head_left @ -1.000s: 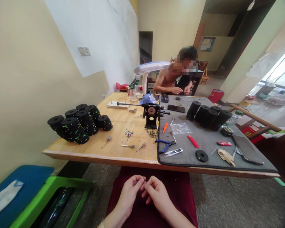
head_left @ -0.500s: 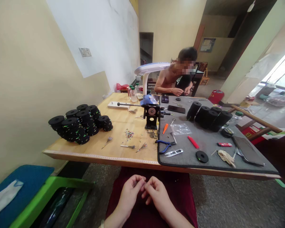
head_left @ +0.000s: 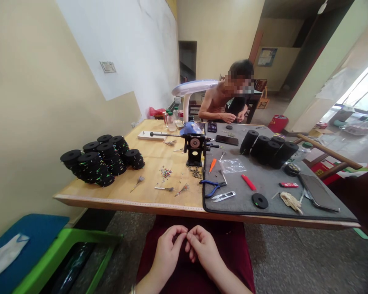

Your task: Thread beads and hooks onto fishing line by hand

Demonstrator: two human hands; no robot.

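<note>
Over the dark red cloth [head_left: 230,261] on my lap, in front of the table edge, both hands meet with fingertips together. My left hand [head_left: 170,247] is closed in a pinch of thumb and forefinger. Close against it, my right hand [head_left: 202,245] pinches too, its other fingers curled. Whatever lies between the fingertips is too small to make out. Nearest on the table are silver thread snips [head_left: 223,196], blue-handled pliers [head_left: 213,188] and a black foam spool [head_left: 260,200]. Beyond them stands a black hand-cranked winder [head_left: 194,149] with a long rod.
Stacked black foam spools [head_left: 92,165] stand at left, more spools [head_left: 274,151] at right on the grey mat [head_left: 233,208]. Colored beads [head_left: 165,172] lie loose on the wood. A lamp [head_left: 193,86] rises behind. Across the table another person [head_left: 214,102] works bent over. A green stool [head_left: 49,253] is at lower left.
My hands have shifted slightly, the fingertips now drawn a little apart and the right fingers more curled. The view has moved a little; the tabletop things stay in place.
</note>
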